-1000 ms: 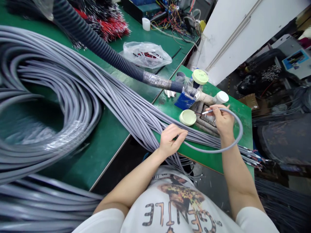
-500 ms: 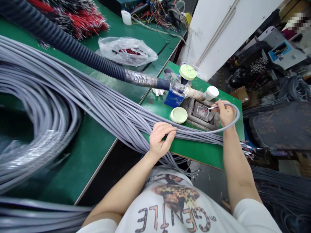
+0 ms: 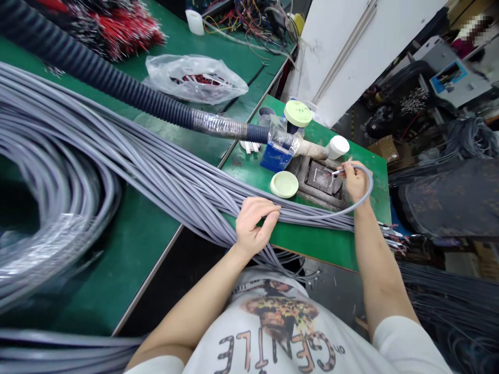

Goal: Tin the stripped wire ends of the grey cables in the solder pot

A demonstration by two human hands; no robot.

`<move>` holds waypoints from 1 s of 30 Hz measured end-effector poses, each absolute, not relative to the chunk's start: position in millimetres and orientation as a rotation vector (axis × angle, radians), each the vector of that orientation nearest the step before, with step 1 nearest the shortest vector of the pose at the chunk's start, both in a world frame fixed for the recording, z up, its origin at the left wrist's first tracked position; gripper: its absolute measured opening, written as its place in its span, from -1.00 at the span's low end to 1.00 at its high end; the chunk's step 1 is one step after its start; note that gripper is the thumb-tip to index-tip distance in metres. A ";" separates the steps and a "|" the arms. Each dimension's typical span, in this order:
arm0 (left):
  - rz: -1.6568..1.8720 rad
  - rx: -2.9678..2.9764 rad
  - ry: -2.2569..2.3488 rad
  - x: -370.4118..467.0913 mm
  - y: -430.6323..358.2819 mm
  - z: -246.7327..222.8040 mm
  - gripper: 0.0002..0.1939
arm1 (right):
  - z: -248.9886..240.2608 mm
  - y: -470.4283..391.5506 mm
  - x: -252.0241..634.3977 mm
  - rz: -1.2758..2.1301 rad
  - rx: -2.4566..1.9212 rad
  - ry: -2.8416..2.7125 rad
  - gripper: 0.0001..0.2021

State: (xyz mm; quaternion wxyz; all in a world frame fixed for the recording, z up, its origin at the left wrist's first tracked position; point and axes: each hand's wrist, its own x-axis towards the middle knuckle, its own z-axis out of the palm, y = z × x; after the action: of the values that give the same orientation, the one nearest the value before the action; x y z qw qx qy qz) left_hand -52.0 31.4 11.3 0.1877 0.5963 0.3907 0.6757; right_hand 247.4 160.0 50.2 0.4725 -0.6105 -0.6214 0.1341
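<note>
My right hand (image 3: 356, 182) pinches a grey cable (image 3: 369, 189) near its stripped end. Thin wire ends (image 3: 330, 174) point left over a grimy square metal pot (image 3: 304, 192) that looks like a solder pot. From that hand the cable curves round to the right and back along the bundle. My left hand (image 3: 255, 223) has its fingers curled and its thumb and fingertips together at this cable, over the thick bundle of grey cables (image 3: 195, 182). Beside the pot sits a pale green shallow dish (image 3: 284, 185). Stripped cable ends (image 3: 393, 236) fan out past my right forearm.
A black corrugated hose (image 3: 128, 88) crosses the bench to a pipe nozzle (image 3: 312, 149) above the pot. Nearby stand a blue box (image 3: 276, 157), a white cup (image 3: 338, 147) and a green-lidded jar (image 3: 298, 113). Coiled cables (image 3: 50, 234) lie left; a plastic bag (image 3: 197, 80) lies behind.
The view has shifted slightly. My right hand still holds the cable end over the pot, with its wire tips a little differently angled. My left hand stays at the bundle.
</note>
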 end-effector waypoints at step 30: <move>1.044 0.531 0.491 21.6 -4.2 39.4 -0.63 | 77.5 -37.4 152.1 0.083 -1.047 -1.906 -0.63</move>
State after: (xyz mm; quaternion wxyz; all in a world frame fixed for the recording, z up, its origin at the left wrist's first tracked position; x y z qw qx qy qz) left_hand 21.6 -4.2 39.4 0.8051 0.2480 0.2293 0.4876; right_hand 152.1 -37.4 77.5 0.4642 -0.4261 -0.7757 0.0338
